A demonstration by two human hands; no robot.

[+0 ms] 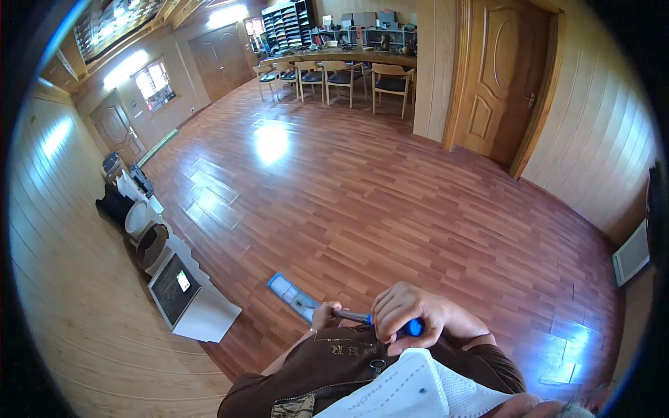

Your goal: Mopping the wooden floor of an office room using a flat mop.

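A person stands in a wood-panelled room, seen from above their own chest, holding a long mop with a grey handle, a blue grip and a flat light-blue rectangular head (296,296). The right hand (408,317) is curled tightly round the blue grip at the top of the handle, close against the brown jacket (334,362). The left hand (325,315) is closed round the grey shaft just below it, the two hands near each other. The mop head rests flat on the glossy reddish-brown plank floor (390,202), just ahead and to the person's left. A white face mask (411,390) hangs at the bottom edge, covering part of the jacket. Along the left wall, close to the mop head, stands a slanted white stand with a dark screen (185,296), and behind it a row of white and dark bins and bags (136,209). Well beyond, at the far end, pale wooden chairs with dark seats (334,76) line a long wooden counter (341,57). A panelled wooden door (502,83) stands shut on the right wall, and a white vent panel (631,254) sits low on that side.
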